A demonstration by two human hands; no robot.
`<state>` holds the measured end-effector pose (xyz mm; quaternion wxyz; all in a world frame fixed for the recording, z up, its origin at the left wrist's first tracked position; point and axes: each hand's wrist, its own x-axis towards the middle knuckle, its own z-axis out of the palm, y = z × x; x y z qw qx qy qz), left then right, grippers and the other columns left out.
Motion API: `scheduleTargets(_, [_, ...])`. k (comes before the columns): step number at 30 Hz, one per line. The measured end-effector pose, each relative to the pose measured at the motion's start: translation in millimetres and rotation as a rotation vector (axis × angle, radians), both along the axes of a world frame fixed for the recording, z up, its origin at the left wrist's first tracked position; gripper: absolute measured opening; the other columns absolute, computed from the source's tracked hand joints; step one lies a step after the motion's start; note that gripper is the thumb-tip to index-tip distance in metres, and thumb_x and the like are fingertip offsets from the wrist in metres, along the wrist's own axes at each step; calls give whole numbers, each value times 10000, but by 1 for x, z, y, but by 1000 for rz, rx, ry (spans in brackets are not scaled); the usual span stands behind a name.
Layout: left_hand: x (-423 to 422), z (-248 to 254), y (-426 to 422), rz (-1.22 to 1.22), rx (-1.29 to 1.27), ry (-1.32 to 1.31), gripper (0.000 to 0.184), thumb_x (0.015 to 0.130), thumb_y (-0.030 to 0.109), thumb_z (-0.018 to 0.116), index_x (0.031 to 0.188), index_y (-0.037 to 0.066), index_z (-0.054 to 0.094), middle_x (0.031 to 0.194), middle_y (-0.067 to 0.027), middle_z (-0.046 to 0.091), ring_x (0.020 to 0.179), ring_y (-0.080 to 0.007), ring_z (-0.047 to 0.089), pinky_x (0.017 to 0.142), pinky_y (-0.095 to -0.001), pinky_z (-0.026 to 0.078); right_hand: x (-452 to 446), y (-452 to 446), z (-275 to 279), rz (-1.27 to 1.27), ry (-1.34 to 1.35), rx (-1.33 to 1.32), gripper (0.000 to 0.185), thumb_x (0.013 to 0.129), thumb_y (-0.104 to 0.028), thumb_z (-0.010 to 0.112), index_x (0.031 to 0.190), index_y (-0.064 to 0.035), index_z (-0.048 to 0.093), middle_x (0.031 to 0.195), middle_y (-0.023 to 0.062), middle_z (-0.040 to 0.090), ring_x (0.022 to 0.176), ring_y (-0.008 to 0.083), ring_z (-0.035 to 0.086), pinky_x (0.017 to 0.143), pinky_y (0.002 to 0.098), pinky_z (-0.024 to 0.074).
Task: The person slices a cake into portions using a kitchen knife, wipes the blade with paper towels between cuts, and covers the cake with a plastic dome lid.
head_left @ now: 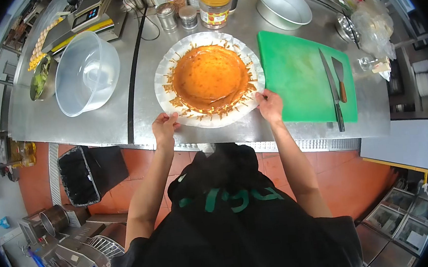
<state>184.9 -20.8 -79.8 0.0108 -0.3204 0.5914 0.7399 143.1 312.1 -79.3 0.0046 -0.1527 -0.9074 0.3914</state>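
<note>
A round browned cake [210,78] sits on a circle of white parchment paper [165,89] on the steel counter. Golden streaks spread over the paper around it. My left hand [166,129] pinches the paper's near left edge. At the near right edge, beside the green board, my right hand [270,105] has its fingers closed on the same paper. Both hands are apart from the cake itself.
To the right, a green cutting board [295,75] bears a long knife [330,82] and a spatula [340,79]. A round metal pan [284,8] and lidded jars [214,6] stand behind. A clear plastic tub [86,73] and a scale [89,17] are on the left.
</note>
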Motion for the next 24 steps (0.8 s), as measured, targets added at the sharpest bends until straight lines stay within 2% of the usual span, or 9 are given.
scheduleTargets(6, [0, 5, 0, -30, -30, 36, 185, 769, 43, 724, 707, 80, 554, 706, -2, 572, 601, -99, 557, 518, -226, 487, -2, 1, 1, 52, -15, -65, 285, 845, -310, 584, 819, -34, 651, 791, 167, 662, 790, 352, 625, 727, 422, 471])
scheduleTargets(8, [-1, -15, -12, -79, -73, 4, 181, 763, 69, 738, 722, 71, 562, 722, -12, 579, 607, -107, 566, 535, -234, 504, 7, 17, 46, 148, -16, 73, 345, 860, -388, 580, 869, -50, 649, 827, 156, 667, 809, 343, 630, 745, 408, 473])
scheduleTargets(10, [4, -11, -7, -36, -36, 35, 189, 767, 109, 745, 765, 58, 563, 719, -28, 577, 620, -126, 585, 553, -253, 525, 19, 68, 70, -88, 100, 269, 416, 854, -457, 587, 917, -48, 633, 895, 151, 669, 814, 332, 634, 749, 377, 480])
scheduleTargets(11, [7, -2, -5, -32, -13, -2, 289, 774, 158, 749, 910, 15, 537, 733, -75, 573, 635, -181, 609, 573, -296, 554, 25, 112, 66, -145, 287, 386, 426, 823, -456, 629, 904, -37, 621, 866, 155, 661, 779, 333, 629, 712, 394, 482])
scheduleTargets(12, [6, 10, 0, -29, -16, 2, 289, 774, 158, 749, 910, 15, 537, 733, -75, 573, 635, -181, 609, 573, -296, 554, 32, 155, 62, -216, 465, 515, 443, 792, -455, 670, 891, -27, 610, 837, 160, 653, 743, 334, 624, 675, 411, 485])
scheduleTargets(15, [11, 27, 6, 38, 51, -128, 576, 769, 214, 757, 1135, -55, 402, 803, -167, 564, 640, -263, 623, 589, -375, 583, 59, 263, 32, -243, -37, 794, 519, 769, -336, 702, 1154, -43, 513, 1094, 152, 588, 1013, 361, 545, 846, 438, 452])
scheduleTargets(20, [5, 14, 0, -47, 60, -117, 357, 815, 48, 660, 1045, -86, 423, 797, -191, 604, 613, -284, 651, 551, -374, 598, 70, 287, 16, -158, -56, 734, 493, 787, -262, 667, 1196, -75, 465, 1088, 168, 577, 965, 368, 558, 805, 454, 463])
scheduleTargets(22, [0, 14, 1, -60, 57, -150, 323, 810, 7, 643, 1030, -97, 430, 822, -215, 621, 624, -296, 664, 550, -363, 601, 67, 253, 37, -162, -58, 686, 388, 777, -208, 645, 1106, -45, 521, 998, 188, 609, 875, 369, 589, 756, 434, 473])
scheduleTargets(24, [-1, 13, 4, -52, 44, -156, 308, 803, -12, 636, 1021, -101, 437, 835, -221, 623, 638, -299, 667, 551, -366, 602, 74, 233, 44, -251, -48, 413, 304, 769, -190, 625, 982, 18, 564, 861, 192, 632, 781, 325, 614, 727, 396, 477])
